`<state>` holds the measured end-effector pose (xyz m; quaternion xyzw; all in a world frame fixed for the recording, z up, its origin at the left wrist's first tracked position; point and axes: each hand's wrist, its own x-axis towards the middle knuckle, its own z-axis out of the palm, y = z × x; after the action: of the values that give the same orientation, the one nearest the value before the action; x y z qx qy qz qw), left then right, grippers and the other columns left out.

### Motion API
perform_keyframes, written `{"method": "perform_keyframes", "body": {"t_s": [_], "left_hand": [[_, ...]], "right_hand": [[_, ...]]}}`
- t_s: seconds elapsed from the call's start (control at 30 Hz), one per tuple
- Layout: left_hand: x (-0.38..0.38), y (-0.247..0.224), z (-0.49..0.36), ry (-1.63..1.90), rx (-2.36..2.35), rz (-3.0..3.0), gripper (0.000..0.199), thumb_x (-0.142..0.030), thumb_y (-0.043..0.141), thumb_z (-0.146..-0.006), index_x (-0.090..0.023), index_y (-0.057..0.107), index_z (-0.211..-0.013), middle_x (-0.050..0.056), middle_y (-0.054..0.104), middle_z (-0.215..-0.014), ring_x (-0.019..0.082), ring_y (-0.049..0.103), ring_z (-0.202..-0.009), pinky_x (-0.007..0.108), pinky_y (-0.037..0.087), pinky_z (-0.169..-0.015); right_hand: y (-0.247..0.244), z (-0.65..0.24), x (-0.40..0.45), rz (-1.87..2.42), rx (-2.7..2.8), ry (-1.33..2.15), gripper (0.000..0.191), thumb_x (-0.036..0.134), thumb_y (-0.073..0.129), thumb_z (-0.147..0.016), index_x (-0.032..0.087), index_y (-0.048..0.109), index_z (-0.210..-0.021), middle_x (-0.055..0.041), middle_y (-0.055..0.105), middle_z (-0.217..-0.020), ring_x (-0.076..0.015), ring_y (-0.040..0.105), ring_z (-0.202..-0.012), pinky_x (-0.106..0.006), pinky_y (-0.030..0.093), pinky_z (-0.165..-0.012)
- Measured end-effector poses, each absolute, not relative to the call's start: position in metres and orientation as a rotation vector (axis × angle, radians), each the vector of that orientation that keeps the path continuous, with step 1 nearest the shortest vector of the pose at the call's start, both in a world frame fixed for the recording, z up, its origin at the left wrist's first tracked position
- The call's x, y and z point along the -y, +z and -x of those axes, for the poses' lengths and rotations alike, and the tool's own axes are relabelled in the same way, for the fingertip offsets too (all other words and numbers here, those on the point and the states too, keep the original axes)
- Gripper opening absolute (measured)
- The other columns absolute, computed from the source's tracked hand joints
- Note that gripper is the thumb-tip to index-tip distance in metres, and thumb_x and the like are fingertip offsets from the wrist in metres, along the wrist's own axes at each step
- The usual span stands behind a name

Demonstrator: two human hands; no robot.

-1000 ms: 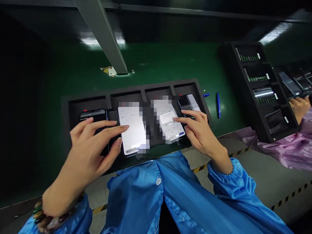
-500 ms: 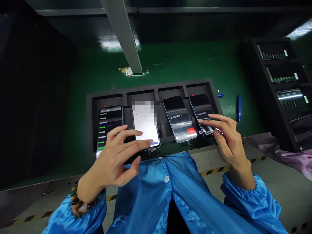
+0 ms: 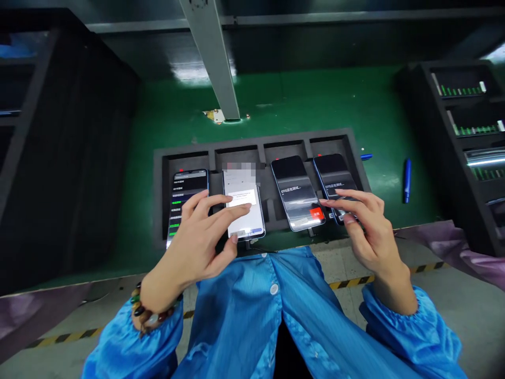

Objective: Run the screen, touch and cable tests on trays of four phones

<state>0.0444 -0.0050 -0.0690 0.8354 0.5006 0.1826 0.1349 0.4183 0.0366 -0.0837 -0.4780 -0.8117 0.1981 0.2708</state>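
Several phones lie in a row on a black foam tray [image 3: 158, 184] with compartments. My left hand [image 3: 205, 234] is open, fingers spread over the second phone [image 3: 246, 223], whose bright white screen shows a small pop-up box under my fingertips. Its wrist side partly covers the leftmost phone [image 3: 189, 187], which shows a list with green lines. My right hand [image 3: 366, 226] is open too, its fingers over the rightmost phone [image 3: 333, 171] and near the right edge of the third phone [image 3: 298, 181]. The third phone has a dark screen with a red box.
A grey metal post [image 3: 216, 68] stands behind the tray on the green table [image 3: 300, 100]. One blue pen [image 3: 407, 180] lies at the right, beside another blue piece [image 3: 366, 157]. Black racks stand at left [image 3: 79, 131] and right [image 3: 437, 152], the right one holding phones.
The view has shifted, showing more of the left rack. My left fingertips have moved up the second phone's screen, where a pop-up now appears. My right index finger has moved slightly toward the third phone.
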Motion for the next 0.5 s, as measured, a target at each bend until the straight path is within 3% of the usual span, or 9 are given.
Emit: {"method": "perform_keyframes", "body": {"t_s": [0.23,0.37,0.5], "left_hand": [[-0.003,-0.067,-0.044,0.471,-1.465,-2.455,0.056,-0.030,0.056,-0.097,-0.026,0.057,-0.153,0.008,0.075,-0.144,0.035,0.061,-0.139,0.059,0.025,-0.132],[0.009,-0.059,-0.019,0.588,-1.719,-2.325,0.057,-0.032,0.053,-0.101,-0.037,0.056,-0.157,0.009,0.074,-0.138,0.037,0.062,-0.136,0.065,0.027,-0.131],[0.021,-0.055,-0.011,0.684,-1.934,-2.137,0.058,-0.038,0.054,-0.101,-0.053,0.058,-0.157,0.006,0.073,-0.132,0.039,0.063,-0.135,0.070,0.027,-0.133]], "right_hand": [[-0.084,-0.430,-0.038,1.456,1.999,0.458,0.034,0.027,0.051,-0.112,0.033,0.075,-0.136,-0.0066,0.079,-0.134,-0.0331,0.066,-0.140,-0.060,0.046,-0.120],[-0.111,-0.473,-0.047,1.732,1.676,0.188,0.033,0.043,0.057,-0.111,0.030,0.075,-0.135,-0.0104,0.076,-0.136,-0.0349,0.067,-0.133,-0.060,0.050,-0.117],[-0.153,-0.536,-0.063,1.905,1.452,-0.103,0.043,0.055,0.064,-0.105,0.023,0.072,-0.132,-0.0197,0.071,-0.137,-0.0407,0.062,-0.134,-0.064,0.045,-0.119]]}}
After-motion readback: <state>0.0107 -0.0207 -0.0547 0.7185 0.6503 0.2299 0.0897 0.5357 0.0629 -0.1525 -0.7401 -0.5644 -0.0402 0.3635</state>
